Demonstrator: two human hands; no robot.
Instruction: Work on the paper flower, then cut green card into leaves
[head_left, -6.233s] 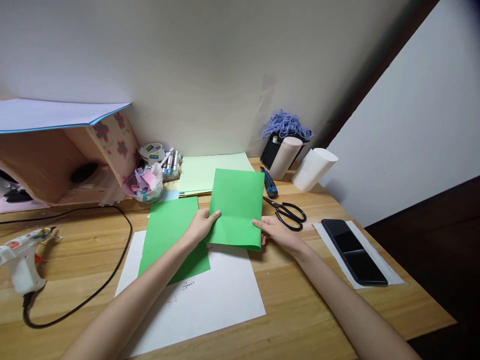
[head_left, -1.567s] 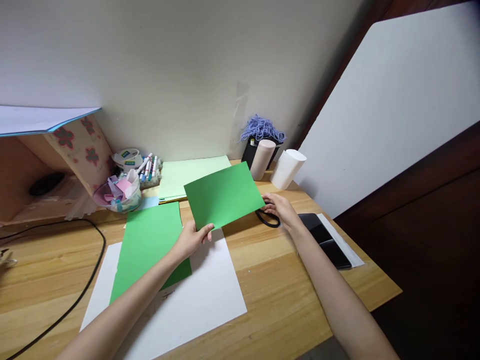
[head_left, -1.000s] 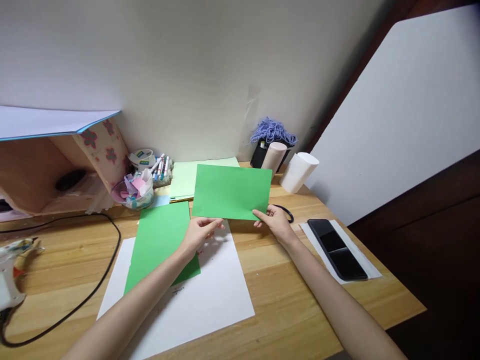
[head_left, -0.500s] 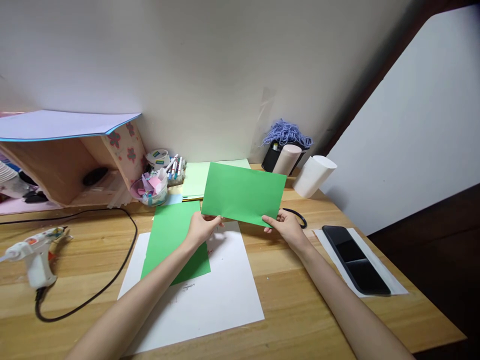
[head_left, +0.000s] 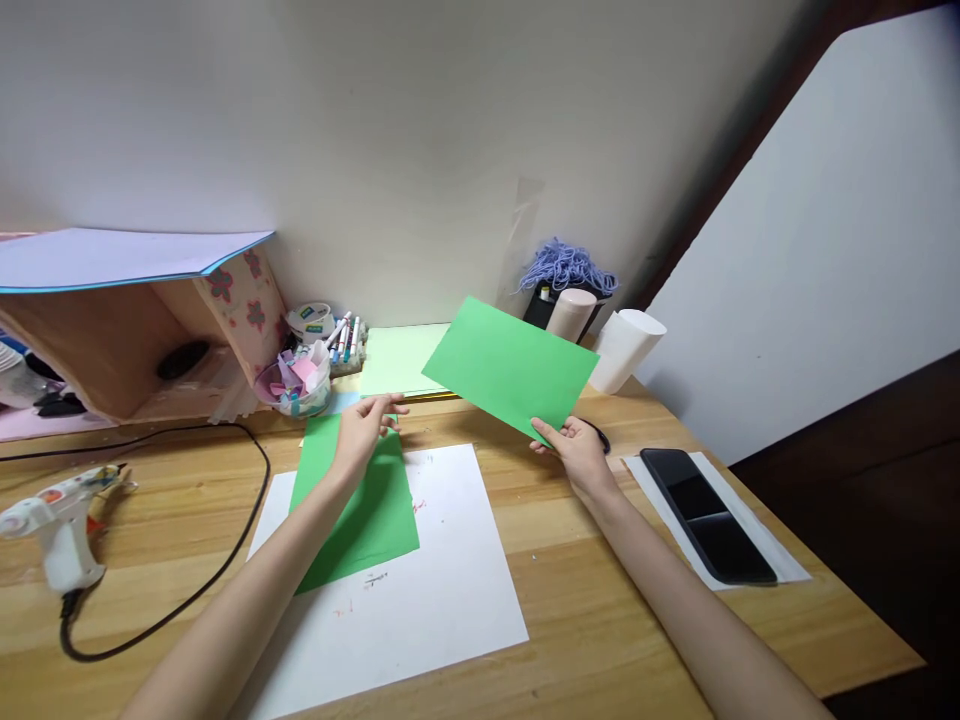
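Observation:
A rectangular sheet of green paper (head_left: 514, 368) is tilted in the air, pinched at its lower right corner by my right hand (head_left: 576, 448), thumb in front and fingers behind. My left hand (head_left: 367, 430) hovers over a second green sheet (head_left: 382, 520), its fingers stretched out and holding nothing. That second sheet lies partly on a large white sheet (head_left: 450, 600) with small dark and red marks. Behind the held paper sits a stack of pale green paper (head_left: 401, 360).
A glue gun (head_left: 67, 525) with a black cord lies left, before an open box (head_left: 161, 350). A tub of paper scraps (head_left: 296, 380) and markers (head_left: 345, 340) stand behind. At right are a white roll (head_left: 628, 350), purple yarn (head_left: 570, 265) and a phone (head_left: 709, 515).
My left hand has let go of the green paper and moved left over the lower sheet. The paper, now held by my right hand alone, has tilted and shifted slightly right.

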